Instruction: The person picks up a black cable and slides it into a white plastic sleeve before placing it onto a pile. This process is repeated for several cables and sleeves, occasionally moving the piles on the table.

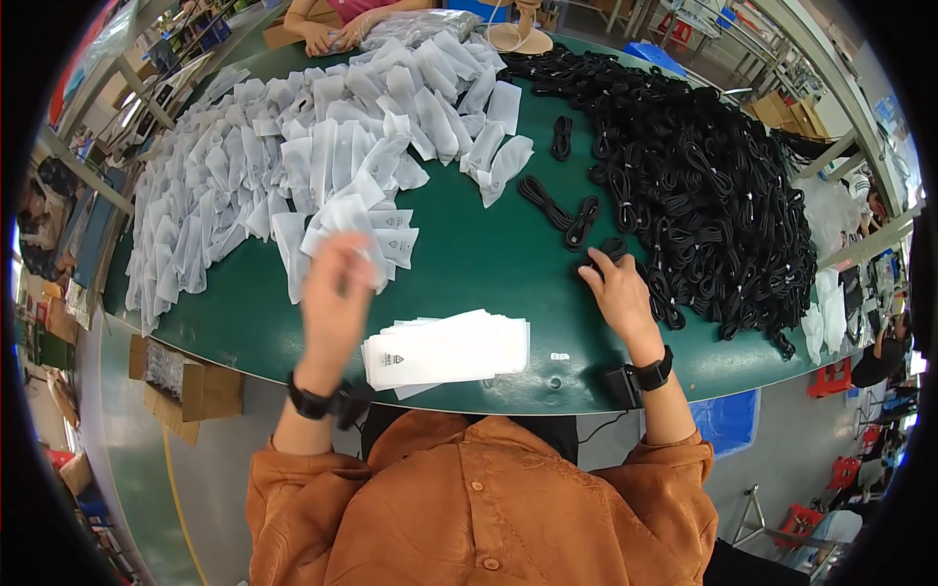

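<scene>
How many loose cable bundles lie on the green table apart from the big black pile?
3: one near the pile's top, two side by side, and, mid-table. Others may hide against the pile.

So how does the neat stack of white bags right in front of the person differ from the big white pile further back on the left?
The stack of flat bags is small and squared up; the heap of filled bags is large and spreads loosely across the green table. The stack's bags lie flat and look empty; those in the heap look bulkier and lie at all angles. The stack sits between the hands; the heap lies beyond the left hand. Both are white pouches.
</scene>
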`<state>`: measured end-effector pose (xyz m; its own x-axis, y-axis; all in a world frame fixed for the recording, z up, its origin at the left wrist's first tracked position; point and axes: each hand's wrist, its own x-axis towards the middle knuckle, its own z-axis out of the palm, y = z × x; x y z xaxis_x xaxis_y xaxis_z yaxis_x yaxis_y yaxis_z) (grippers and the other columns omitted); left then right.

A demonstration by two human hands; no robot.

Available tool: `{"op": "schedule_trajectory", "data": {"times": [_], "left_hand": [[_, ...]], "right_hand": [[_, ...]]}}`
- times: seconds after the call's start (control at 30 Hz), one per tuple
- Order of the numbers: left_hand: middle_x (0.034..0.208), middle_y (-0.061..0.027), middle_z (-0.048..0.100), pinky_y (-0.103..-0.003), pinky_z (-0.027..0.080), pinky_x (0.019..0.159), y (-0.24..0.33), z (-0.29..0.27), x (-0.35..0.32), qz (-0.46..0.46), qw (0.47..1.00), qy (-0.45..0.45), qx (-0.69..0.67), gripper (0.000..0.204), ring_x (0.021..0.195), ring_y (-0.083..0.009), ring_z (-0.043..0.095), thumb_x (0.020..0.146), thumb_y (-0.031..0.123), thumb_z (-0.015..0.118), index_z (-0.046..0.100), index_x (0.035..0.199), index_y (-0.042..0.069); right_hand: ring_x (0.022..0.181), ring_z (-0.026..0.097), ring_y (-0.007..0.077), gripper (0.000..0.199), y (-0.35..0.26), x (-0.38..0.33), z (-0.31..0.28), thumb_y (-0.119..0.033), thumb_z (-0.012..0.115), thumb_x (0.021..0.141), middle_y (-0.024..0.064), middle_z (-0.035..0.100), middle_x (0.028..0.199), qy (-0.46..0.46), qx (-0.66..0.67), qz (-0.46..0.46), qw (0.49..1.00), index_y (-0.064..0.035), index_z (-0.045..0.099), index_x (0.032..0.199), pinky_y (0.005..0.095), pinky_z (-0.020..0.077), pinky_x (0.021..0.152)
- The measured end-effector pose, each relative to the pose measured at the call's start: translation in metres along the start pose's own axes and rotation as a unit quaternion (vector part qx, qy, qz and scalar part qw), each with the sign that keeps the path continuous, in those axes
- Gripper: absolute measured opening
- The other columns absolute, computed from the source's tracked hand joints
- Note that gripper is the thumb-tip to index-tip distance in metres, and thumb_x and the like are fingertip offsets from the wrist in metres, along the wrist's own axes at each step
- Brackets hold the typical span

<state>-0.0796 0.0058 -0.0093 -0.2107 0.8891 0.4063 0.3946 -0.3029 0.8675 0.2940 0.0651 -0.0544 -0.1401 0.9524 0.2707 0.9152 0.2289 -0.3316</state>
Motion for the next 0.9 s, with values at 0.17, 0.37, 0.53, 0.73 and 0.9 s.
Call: {"op": "schedule_trajectory", "data": {"times": [0.17,0.37,0.53,0.73,0.9], "left_hand": [[0.094,-0.0094,0.059,-0.033,0.050,0.069,0.010,0.063,-0.069,0.042,0.966,-0.252,0.028,0.021,0.084,-0.0236,0.059,0.085,0.005,0.072,0.063,0.103,0.004],[0.091,-0.0091,0.059,-0.031,0.048,0.065,-0.003,0.086,-0.087,0.170,0.949,-0.211,0.162,0.011,0.076,-0.0215,0.058,0.085,0.002,0.071,0.062,0.092,0.004],[0.090,-0.0081,0.059,-0.032,0.048,0.066,-0.001,0.081,-0.085,0.024,0.970,-0.228,0.078,0.009,0.073,-0.0224,0.058,0.087,0.002,0.069,0.060,0.089,0.002],[0.088,-0.0096,0.058,-0.037,0.048,0.069,0.004,0.075,-0.080,-0.063,0.969,-0.239,0.008,0.009,0.077,-0.0283,0.058,0.085,0.000,0.068,0.060,0.090,0.002],[0.093,-0.0092,0.059,-0.037,0.048,0.075,0.003,0.073,-0.079,0.053,0.964,-0.259,-0.011,0.011,0.085,-0.0286,0.057,0.084,-0.002,0.067,0.060,0.090,0.004]], "right_hand": [[0.080,0.064,0.0416,0.031,-0.009,-0.015,0.000,-0.009,0.069,0.089,0.0225,0.059,0.097,-0.052,-0.020,0.028,0.998,-0.0065,0.058,0.117,0.0462,0.0525,0.066],[0.080,0.064,0.0376,0.029,-0.028,-0.052,0.004,-0.003,0.066,0.088,0.0193,0.061,0.092,-0.037,0.250,0.028,0.967,-0.0021,0.056,0.115,0.0387,0.0525,0.069],[0.078,0.063,0.0324,0.029,-0.063,-0.075,-0.021,0.000,0.062,0.088,0.0155,0.063,0.090,-0.100,0.357,-0.052,0.927,-0.0004,0.060,0.117,0.0357,0.0504,0.069],[0.076,0.062,0.0274,0.028,-0.064,-0.075,-0.029,0.000,0.060,0.090,0.0133,0.064,0.091,-0.162,0.323,-0.166,0.918,0.0000,0.063,0.118,0.0352,0.0498,0.068],[0.076,0.062,0.0224,0.028,-0.060,-0.070,-0.019,-0.003,0.060,0.092,0.0120,0.065,0.091,-0.296,0.392,-0.058,0.869,-0.0023,0.064,0.119,0.0334,0.0497,0.068]]}}
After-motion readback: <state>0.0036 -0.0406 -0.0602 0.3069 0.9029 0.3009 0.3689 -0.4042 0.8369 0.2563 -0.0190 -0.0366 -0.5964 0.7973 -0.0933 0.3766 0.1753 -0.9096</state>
